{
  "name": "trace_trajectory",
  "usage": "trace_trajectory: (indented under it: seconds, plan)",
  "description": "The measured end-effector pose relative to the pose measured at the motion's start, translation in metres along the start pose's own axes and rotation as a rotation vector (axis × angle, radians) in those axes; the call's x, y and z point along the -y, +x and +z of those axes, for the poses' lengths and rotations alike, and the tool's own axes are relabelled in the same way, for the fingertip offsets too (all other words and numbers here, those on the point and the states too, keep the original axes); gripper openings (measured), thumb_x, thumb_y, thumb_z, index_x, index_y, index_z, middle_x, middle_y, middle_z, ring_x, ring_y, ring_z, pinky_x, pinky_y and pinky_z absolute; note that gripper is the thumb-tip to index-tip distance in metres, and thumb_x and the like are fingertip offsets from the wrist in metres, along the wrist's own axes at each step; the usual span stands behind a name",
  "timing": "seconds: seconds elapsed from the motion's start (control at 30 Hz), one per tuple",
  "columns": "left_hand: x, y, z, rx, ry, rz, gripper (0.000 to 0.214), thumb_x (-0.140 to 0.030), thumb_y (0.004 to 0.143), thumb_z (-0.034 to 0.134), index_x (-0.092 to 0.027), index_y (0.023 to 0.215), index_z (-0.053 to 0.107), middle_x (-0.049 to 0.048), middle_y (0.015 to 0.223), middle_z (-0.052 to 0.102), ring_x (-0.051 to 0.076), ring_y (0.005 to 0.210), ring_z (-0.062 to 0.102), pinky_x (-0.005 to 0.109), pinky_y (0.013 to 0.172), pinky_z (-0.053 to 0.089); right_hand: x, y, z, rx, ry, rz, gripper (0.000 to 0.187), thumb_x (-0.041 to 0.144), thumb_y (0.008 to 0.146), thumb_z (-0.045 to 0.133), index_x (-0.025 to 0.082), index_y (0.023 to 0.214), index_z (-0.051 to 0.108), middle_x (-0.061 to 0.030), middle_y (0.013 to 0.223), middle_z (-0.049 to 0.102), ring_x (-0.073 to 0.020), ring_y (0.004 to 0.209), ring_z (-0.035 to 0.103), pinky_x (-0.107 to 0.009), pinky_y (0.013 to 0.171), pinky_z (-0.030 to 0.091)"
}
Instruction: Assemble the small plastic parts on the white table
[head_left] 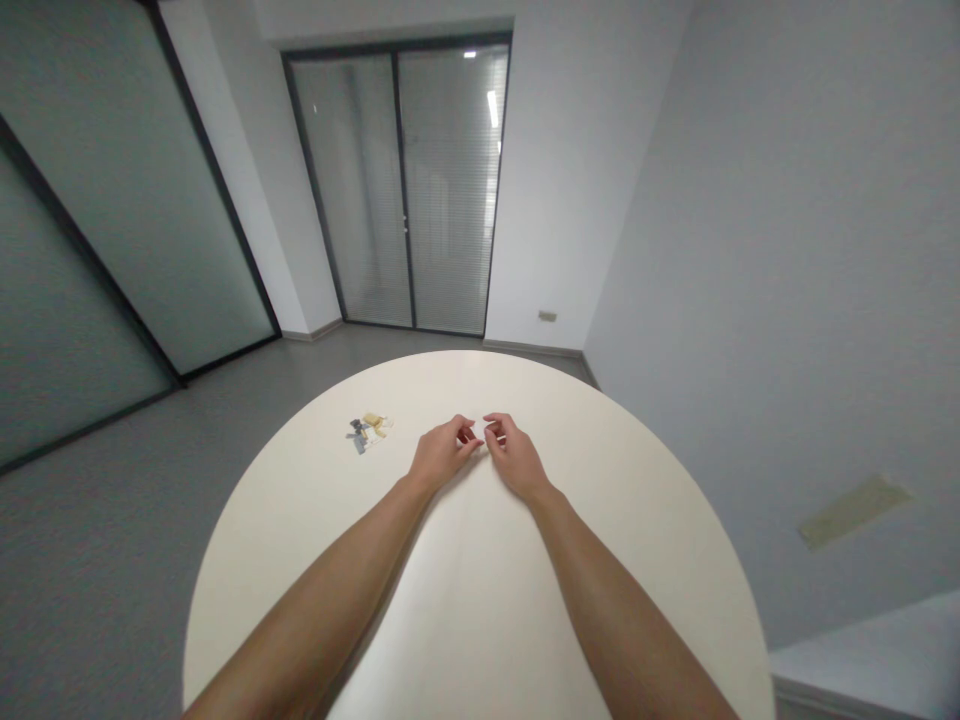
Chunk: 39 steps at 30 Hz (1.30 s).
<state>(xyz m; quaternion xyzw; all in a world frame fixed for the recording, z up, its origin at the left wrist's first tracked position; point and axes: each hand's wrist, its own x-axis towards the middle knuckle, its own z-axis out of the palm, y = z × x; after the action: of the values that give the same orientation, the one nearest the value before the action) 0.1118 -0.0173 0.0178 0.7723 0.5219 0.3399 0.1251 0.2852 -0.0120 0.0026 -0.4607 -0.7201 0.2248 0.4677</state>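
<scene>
Head view: what are the hands doing on my feed?

Left hand (442, 452) and right hand (516, 458), both half-closed, fingertips nearly meeting. I can't tell whether they grip the small white piece (474, 432) between them.

And the rest?

One loose heap of grey and yellow pieces (367, 430), about six, kept within left-hand reach on the round cream table (480, 610).

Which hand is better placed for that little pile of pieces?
The left hand is better placed: it is nearer the small grey and yellow pile, and the right hand lies farther off, beyond the left.
</scene>
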Motion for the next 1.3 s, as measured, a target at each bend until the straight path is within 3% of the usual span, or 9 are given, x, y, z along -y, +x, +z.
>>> trace_trajectory:
  seconds: [0.83, 1.13, 1.3]
  plan:
    - [-0.0068, -0.0017, -0.0043, 0.049, 0.046, -0.091, 0.021, -0.038, 0.089, 0.060, -0.025, 0.104, 0.057, -0.0002, 0.093, 0.073, 0.017, 0.084, 0.066, 0.027, 0.070, 0.043, 0.0039, 0.0002, -0.0020, 0.033, -0.014, -0.045, 0.026, 0.031, 0.093, 0.047, 0.023, 0.110, 0.065, -0.0046, 0.107, 0.070, -0.0163, 0.086, 0.064, -0.031, 0.079, 0.052]
    - [-0.0045, -0.0022, -0.0026, 0.021, -0.007, -0.029, 0.035, -0.036, 0.089, 0.059, -0.028, 0.123, 0.053, -0.0024, 0.091, 0.072, 0.015, 0.081, 0.066, 0.025, 0.069, 0.043, 0.0043, 0.0002, -0.0026, 0.035, -0.002, -0.053, 0.025, 0.030, 0.094, 0.046, 0.023, 0.110, 0.065, -0.0037, 0.106, 0.070, -0.0156, 0.087, 0.064, -0.030, 0.080, 0.051]
    - [-0.0047, -0.0021, -0.0037, 0.030, 0.008, -0.023, 0.031, -0.036, 0.090, 0.058, -0.028, 0.120, 0.056, -0.0022, 0.092, 0.073, 0.015, 0.083, 0.066, 0.026, 0.069, 0.043, 0.0046, 0.0006, -0.0023, 0.034, -0.013, -0.053, 0.024, 0.029, 0.094, 0.047, 0.023, 0.108, 0.066, -0.0035, 0.105, 0.070, -0.0158, 0.087, 0.064, -0.030, 0.080, 0.051]
